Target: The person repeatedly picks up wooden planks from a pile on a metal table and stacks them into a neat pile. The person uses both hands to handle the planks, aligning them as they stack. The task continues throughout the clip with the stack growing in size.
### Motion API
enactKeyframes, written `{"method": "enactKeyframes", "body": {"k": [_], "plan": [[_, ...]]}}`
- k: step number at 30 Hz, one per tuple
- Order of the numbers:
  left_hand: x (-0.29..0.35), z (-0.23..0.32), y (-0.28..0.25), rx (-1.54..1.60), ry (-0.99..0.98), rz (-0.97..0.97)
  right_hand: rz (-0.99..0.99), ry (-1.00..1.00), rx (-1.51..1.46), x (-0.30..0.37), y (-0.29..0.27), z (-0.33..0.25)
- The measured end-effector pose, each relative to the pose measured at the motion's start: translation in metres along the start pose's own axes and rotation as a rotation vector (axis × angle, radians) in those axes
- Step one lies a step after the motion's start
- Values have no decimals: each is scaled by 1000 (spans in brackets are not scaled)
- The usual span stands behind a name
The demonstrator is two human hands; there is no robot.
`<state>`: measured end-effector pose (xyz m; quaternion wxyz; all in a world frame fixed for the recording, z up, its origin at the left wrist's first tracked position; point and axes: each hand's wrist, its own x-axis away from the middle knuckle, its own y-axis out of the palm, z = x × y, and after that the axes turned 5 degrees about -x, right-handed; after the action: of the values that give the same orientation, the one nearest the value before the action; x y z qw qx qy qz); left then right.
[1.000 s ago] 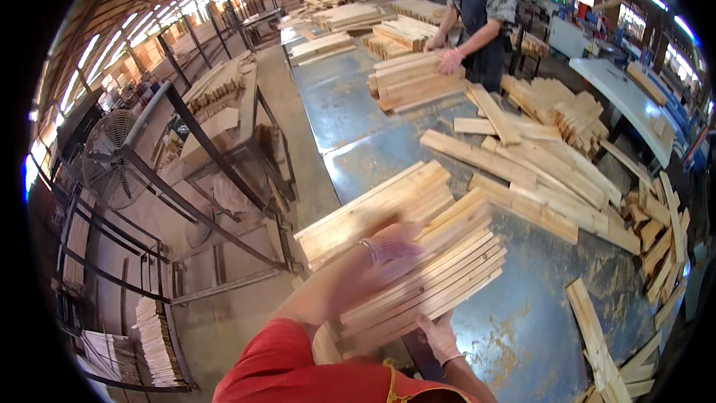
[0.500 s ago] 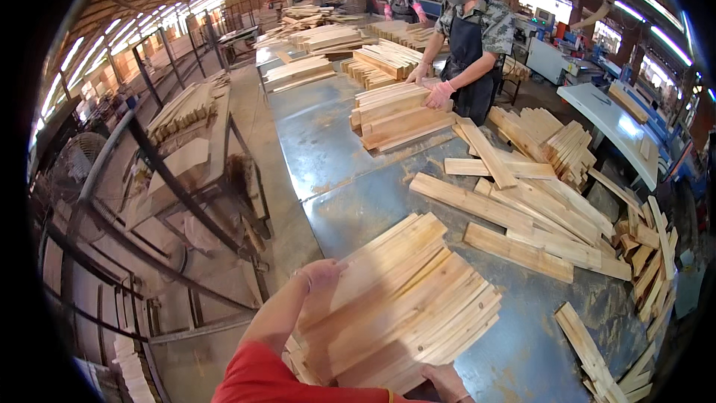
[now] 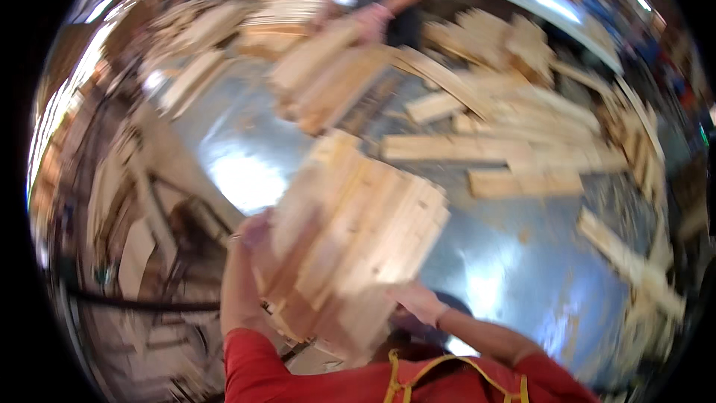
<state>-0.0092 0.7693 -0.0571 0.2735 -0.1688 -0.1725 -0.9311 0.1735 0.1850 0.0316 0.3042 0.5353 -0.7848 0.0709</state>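
A bundle of pale wooden boards, laid side by side, sits in front of me at the near left edge of the metal table, slightly blurred. My left hand grips the bundle's left side, its fingers partly hidden. At the near right corner, my right hand is closed against the boards, thumb side on top. Part of the bundle's near end overhangs the table edge, close to my red-clothed body.
Loose boards lie scattered on the metal table to the right. Across it, a co-worker's gloved hand rests on another stack. A dark metal rail runs at the lower left.
My view has tilted down and swung, blurring the picture. The bundle is now turned and nearer my body, with both hands still at it. My right forearm has come into sight.
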Motion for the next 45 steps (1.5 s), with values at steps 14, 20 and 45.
{"method": "enactKeyframes", "body": {"k": [14,20,45], "plan": [[140,-64,487,-1690,713,-163,833,-51,690,96,-341,-79],[124,-76,495,-1837,781,-13,1117,106,1050,120,-507,-95],[139,-83,468,-1704,796,33,538,547,989,316,-334,103]]}}
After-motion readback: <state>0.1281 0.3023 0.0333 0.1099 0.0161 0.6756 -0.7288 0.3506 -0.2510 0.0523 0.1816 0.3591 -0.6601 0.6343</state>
